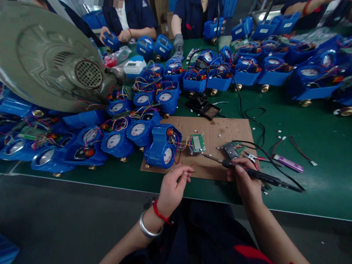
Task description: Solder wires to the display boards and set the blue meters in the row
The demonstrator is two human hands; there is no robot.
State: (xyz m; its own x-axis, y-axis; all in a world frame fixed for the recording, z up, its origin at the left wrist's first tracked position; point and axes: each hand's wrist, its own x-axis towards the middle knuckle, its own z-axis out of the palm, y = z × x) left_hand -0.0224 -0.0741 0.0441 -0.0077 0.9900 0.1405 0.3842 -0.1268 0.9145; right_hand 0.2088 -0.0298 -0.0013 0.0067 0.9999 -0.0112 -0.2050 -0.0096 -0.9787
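My right hand (246, 176) is closed round a black soldering iron (260, 176), whose tip points left towards a small green circuit board with a grey display (197, 142). Thin wires join the board to an open blue meter housing (161, 149) at its left. Near the front edge of the cardboard sheet (219, 130), my left hand (175, 184) pinches a thin reddish wire between its fingertips. The iron's tip is just below the board; whether they touch is unclear.
Rows of blue meters (113, 140) fill the left and back of the green table (329, 184). A large grey-green fan (46, 61) stands at the left. A soldering stand (205, 106), purple tube (288, 163) and black cable lie nearby. People work across the table.
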